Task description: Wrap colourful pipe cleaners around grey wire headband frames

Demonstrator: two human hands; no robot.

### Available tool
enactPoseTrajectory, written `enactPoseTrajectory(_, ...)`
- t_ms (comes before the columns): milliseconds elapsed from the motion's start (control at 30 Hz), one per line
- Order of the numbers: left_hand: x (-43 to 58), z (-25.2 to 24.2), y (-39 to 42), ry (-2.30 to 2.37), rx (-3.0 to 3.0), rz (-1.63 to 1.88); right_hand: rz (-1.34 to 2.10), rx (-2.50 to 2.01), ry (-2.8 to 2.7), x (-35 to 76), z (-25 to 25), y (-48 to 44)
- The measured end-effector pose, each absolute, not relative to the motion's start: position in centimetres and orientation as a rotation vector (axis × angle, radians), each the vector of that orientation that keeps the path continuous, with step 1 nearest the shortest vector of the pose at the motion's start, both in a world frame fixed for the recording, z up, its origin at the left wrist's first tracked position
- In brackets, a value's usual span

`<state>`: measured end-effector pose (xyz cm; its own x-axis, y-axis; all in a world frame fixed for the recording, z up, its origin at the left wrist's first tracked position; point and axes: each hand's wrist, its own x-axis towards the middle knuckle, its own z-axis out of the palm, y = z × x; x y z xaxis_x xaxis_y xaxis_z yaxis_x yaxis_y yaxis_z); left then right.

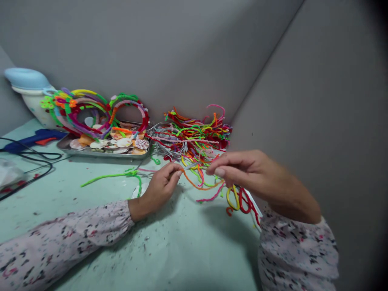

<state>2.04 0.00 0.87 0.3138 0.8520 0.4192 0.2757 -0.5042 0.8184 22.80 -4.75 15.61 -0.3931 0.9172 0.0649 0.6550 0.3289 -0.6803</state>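
Note:
My left hand (160,186) rests on the pale green table (169,250) with its fingers pinched on one end of a thin grey pipe cleaner (194,165). My right hand (251,173) hovers to the right, fingers pinched on the other end of that same strand. Orange, pink, yellow and red pipe cleaners (218,190) lie loose beneath and between the two hands. A green pipe cleaner (112,176) stretches across the table to the left of my left hand.
A heap of coloured pipe cleaners (194,135) fills the corner. A metal tray (75,149) holds seashells and wrapped hoops (100,111). A blue glue gun (33,139), black cables (36,161) and a white-and-blue pot (28,91) sit at the left. Grey walls close the back and right.

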Motion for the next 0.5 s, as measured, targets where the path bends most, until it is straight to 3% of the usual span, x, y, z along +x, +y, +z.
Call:
enactPoseTrajectory(100,2.0,0.8,0.0,0.989,1.954,1.161,0.576,-1.382,-2.048,22.4,14.7,-3.8)
enactPoseTrajectory(300,2.0,0.8,0.0,0.97,1.972,1.144,0.281,-1.19,-2.381,21.5,10.0,-0.1)
enactPoseTrajectory(500,2.1,0.8,0.0,0.958,1.948,1.157,0.279,-1.083,-2.48,20.8,7.0,1.5)
